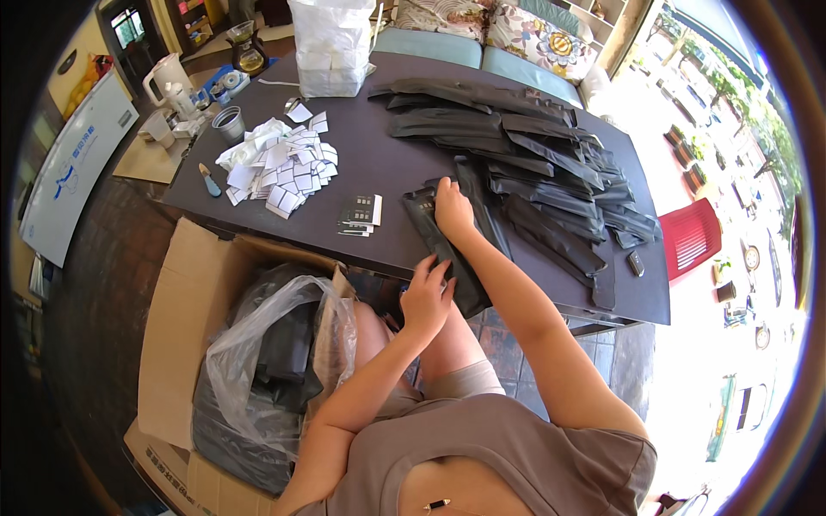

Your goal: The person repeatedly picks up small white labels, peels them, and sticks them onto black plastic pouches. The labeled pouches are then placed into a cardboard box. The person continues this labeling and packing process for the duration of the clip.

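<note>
A long, flat black pouch (457, 261) lies slantwise over the table's near edge, its lower end jutting past it. At its upper end my right hand (453, 208) grips it with curled fingers. Small printed marks show beside those fingers; whether they belong to a card or the pouch is unclear. My left hand (427, 295) touches the pouch's left side lower down, fingers apart, thumb partly hidden. Just right lies another narrow black pouch (481, 203). To the left sit a few dark printed cards (359, 216) in a small, uneven stack.
Many black pouches (542, 142) are heaped on the table (381, 142)'s right side. Left are a pile of white cards (293, 168), a blue-handled knife (210, 180) and a grey cup (229, 124). An open cardboard box (174, 322) with a plastic liner stands by my left side.
</note>
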{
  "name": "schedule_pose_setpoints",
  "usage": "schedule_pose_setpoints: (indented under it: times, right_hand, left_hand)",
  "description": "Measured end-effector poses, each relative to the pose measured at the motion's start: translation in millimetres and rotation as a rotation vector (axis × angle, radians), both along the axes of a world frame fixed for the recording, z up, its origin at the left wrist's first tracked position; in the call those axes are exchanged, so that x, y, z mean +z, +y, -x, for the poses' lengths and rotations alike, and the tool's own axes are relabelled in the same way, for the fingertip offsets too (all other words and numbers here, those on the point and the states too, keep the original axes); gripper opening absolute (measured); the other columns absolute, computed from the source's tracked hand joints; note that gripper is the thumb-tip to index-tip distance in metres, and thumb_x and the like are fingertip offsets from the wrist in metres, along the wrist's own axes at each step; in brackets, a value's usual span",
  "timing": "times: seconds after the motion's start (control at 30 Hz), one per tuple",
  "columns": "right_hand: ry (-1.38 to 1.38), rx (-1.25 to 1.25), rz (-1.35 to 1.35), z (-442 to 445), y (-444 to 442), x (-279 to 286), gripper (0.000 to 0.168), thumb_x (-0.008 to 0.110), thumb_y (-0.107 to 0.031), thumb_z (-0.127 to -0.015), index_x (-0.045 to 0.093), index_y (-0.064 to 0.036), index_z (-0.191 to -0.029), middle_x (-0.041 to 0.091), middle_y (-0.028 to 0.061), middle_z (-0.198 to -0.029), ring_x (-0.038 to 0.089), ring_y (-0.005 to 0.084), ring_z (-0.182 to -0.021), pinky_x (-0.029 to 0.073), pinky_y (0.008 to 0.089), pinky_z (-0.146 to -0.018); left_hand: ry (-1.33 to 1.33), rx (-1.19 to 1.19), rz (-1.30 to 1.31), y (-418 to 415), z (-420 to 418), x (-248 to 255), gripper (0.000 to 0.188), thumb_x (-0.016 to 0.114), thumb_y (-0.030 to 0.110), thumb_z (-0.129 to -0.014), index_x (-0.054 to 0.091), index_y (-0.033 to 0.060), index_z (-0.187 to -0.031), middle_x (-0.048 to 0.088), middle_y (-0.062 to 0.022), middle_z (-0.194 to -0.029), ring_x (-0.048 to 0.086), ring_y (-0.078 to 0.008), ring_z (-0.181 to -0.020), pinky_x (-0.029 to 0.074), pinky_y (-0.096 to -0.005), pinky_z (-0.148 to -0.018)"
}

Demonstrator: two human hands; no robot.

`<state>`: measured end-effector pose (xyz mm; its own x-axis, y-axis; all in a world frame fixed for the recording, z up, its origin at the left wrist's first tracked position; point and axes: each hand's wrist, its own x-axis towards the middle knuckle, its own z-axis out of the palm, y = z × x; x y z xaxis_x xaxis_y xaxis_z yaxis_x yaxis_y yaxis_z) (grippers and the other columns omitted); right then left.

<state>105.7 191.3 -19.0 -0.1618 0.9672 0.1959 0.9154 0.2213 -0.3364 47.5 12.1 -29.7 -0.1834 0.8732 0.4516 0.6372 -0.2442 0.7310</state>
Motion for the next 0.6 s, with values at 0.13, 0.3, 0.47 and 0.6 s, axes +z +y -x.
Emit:
schedule_pose_setpoints:
  times: [0.13,0.3,0.47,0.6]
  right_hand:
    - [0.006,0.009,-0.059,7.5,-8.9,9.0,0.011,0.04,-0.005,-0.084,0.039,-0.001,-0.095,0.054,0.0244,-0.095,0.06,0.043,-0.079,0.049,0.0477,-0.067]
    - [0.403,0.038,-0.216,-22.5,4.0,-5.2,0.022,0.048,-0.005,-0.079,0.044,0.001,-0.1,0.053,0.0255,-0.098,0.054,0.0439,-0.087,0.043,0.0481,-0.076]
    - [0.74,0.069,0.198,-40.3,-71.8,31.3,0.043,0.059,-0.015,-0.084,0.041,0.006,-0.116,0.057,0.0152,-0.093,0.059,0.0222,-0.08,0.048,0.035,-0.068]
    - [1.295,0.426,0.974,-44.1,-142.1,76.3,0.035,0.056,-0.013,-0.087,0.046,0.008,-0.113,0.062,0.0121,-0.092,0.062,0.0168,-0.081,0.052,0.03,-0.073]
  left_hand:
    - [-0.66,0.067,0.197,-9.2,-1.8,-26.0,0.028,0.07,0.027,-0.077,0.055,0.0041,-0.073,0.056,-0.0055,-0.063,0.054,-0.016,-0.058,0.043,-0.0275,-0.052]
    - [-1.029,-0.281,0.645,-4.6,-3.7,-9.5,0.024,0.064,0.022,-0.083,0.053,0.0094,-0.065,0.043,0.0026,-0.049,0.038,-0.0049,-0.039,0.025,-0.0211,-0.035]
    - [-1.009,-0.421,0.278,-38.2,20.6,15.6,0.013,0.058,0.012,-0.086,0.057,0.004,-0.076,0.05,0.0035,-0.064,0.045,-0.0038,-0.061,0.035,-0.0193,-0.055]
    - [-0.956,-0.596,0.449,-87.0,41.4,35.5,0.015,0.06,0.016,-0.086,0.059,0.0014,-0.083,0.053,0.0022,-0.07,0.047,-0.0048,-0.07,0.039,-0.0211,-0.059]
